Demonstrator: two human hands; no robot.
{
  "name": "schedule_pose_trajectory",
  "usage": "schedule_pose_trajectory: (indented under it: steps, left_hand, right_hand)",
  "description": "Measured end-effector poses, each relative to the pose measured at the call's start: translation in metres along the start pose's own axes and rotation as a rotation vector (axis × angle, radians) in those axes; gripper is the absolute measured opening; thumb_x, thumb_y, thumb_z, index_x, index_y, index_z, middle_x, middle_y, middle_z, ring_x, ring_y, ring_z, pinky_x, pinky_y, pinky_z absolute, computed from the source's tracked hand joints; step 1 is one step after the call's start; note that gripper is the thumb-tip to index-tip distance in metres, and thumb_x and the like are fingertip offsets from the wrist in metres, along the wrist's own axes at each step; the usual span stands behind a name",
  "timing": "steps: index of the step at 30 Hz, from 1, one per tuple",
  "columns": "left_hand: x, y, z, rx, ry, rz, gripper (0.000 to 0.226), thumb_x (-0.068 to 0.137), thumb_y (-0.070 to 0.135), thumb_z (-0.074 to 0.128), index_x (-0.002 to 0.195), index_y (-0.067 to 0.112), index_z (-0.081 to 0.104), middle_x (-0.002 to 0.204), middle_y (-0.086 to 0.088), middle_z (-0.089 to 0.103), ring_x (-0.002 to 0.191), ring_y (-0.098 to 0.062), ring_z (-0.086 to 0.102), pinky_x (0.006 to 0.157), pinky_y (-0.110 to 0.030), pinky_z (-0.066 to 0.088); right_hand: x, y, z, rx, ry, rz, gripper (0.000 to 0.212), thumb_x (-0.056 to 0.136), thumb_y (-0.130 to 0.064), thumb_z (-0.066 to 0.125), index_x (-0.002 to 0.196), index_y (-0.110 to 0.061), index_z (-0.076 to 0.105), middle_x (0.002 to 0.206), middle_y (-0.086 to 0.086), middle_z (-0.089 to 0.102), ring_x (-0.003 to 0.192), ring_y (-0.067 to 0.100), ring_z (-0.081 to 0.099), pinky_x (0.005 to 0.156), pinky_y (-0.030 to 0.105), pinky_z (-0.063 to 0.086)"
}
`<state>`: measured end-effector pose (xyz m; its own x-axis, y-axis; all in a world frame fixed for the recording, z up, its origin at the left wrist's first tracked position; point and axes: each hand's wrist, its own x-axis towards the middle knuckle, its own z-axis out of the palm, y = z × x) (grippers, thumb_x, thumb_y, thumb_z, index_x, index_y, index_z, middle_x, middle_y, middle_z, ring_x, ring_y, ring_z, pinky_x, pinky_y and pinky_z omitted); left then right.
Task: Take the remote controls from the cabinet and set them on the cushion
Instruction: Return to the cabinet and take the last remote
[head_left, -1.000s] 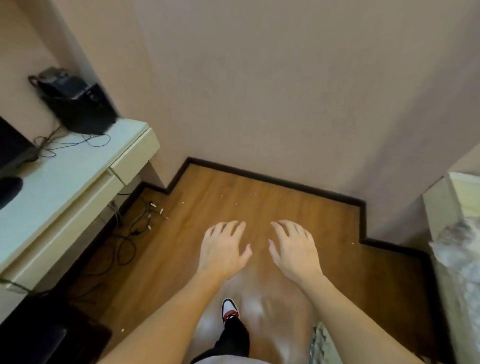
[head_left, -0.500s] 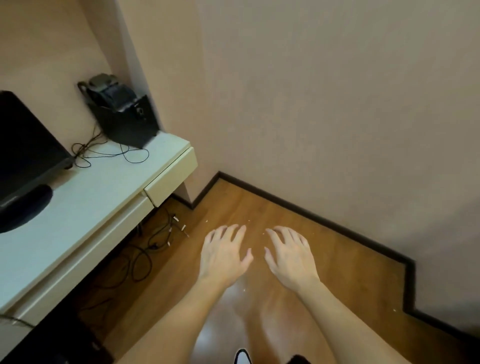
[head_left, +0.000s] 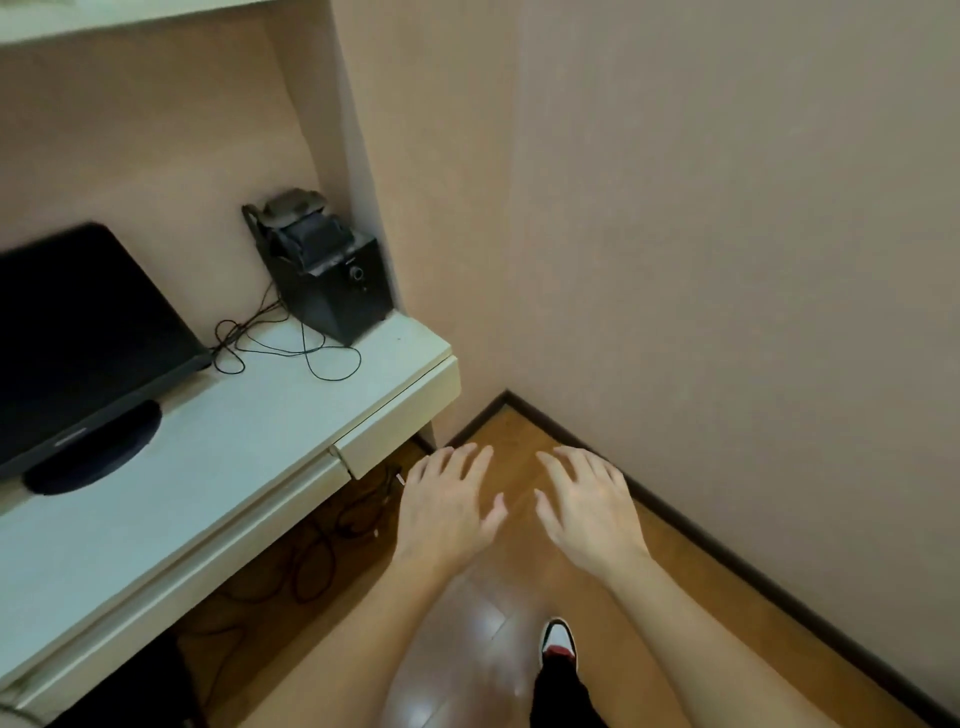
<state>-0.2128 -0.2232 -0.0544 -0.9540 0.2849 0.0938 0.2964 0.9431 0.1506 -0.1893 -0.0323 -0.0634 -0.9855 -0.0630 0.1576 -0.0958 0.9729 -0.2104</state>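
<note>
**Empty hands at the cabinet's corner**

The left hand hung palm down over the wooden floor, fingers spread and loose, gripping nothing. The right hand matched it just beside, also slack and empty, with a narrow gap between the two thumbs. Both forearms were bare. Below them a red, white and black shoe stood on the glossy boards.

The left hand's fingertips were near the pale drawer front at the right end of the white cabinet. On the cabinet top sat a black speaker in the wall corner, with dark objects piled on it; whether these were the remote controls could not be told. Thin black cables looped between the speaker and a dark monitor on an oval base. More cords lay tangled on the floor under the cabinet.

Compared with half a second before, the view had swung left and up: the cabinet, speaker and monitor filled more of the picture, a shelf edge appeared overhead, and the hands sat closer to the drawer. No cushion was in view.
</note>
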Motion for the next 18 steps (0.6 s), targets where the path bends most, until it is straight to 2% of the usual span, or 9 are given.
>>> schedule_pose_trajectory:
  steps: [6, 9, 12, 15, 18]
  left_hand:
    - [0.097, -0.005, 0.0, 0.063, 0.001, -0.149, 0.056, 0.091, 0.057, 0.048, 0.14, 0.029, 0.055, 0.137, 0.003, 0.064, 0.124, -0.02, 0.06, 0.1, -0.039, 0.049]
    - [0.143, -0.009, -0.009, 0.07, 0.006, -0.216, 0.058, 0.095, 0.056, 0.042, 0.146, 0.028, 0.046, 0.149, 0.003, 0.053, 0.137, -0.021, 0.047, 0.111, -0.039, 0.039]
    - [0.168, -0.022, -0.015, 0.08, 0.027, -0.296, 0.058, 0.097, 0.054, 0.04, 0.149, 0.028, 0.042, 0.153, 0.003, 0.047, 0.141, -0.022, 0.04, 0.115, -0.04, 0.032]
    - [0.175, -0.041, -0.019, 0.072, 0.026, -0.392, 0.057, 0.095, 0.052, 0.043, 0.148, 0.028, 0.044, 0.151, 0.004, 0.05, 0.139, -0.023, 0.043, 0.114, -0.041, 0.034]
    - [0.174, -0.061, -0.022, 0.081, 0.022, -0.492, 0.056, 0.093, 0.051, 0.047, 0.143, 0.027, 0.051, 0.146, 0.003, 0.056, 0.134, -0.025, 0.05, 0.109, -0.042, 0.04]
  right_hand:
    - [0.108, 0.035, 0.015, 0.044, -0.002, -0.095, 0.046, 0.093, -0.045, 0.052, 0.134, -0.026, 0.056, 0.134, 0.0, 0.061, 0.126, 0.018, 0.056, 0.106, 0.039, 0.043]
    - [0.166, 0.046, 0.017, 0.069, -0.004, -0.168, 0.043, 0.092, -0.042, 0.053, 0.131, -0.023, 0.059, 0.13, 0.002, 0.063, 0.123, 0.021, 0.057, 0.103, 0.041, 0.046]
    - [0.214, 0.045, 0.021, 0.1, -0.022, -0.235, 0.044, 0.092, -0.042, 0.045, 0.128, -0.022, 0.06, 0.127, 0.002, 0.063, 0.121, 0.023, 0.057, 0.101, 0.043, 0.048]
    - [0.25, 0.033, 0.03, 0.124, -0.049, -0.316, 0.041, 0.092, -0.039, 0.052, 0.128, -0.022, 0.058, 0.128, 0.002, 0.061, 0.123, 0.023, 0.055, 0.102, 0.043, 0.046]
    - [0.275, 0.013, 0.04, 0.14, -0.079, -0.405, 0.041, 0.091, -0.04, 0.046, 0.125, -0.019, 0.059, 0.125, 0.003, 0.062, 0.119, 0.025, 0.057, 0.097, 0.043, 0.046]
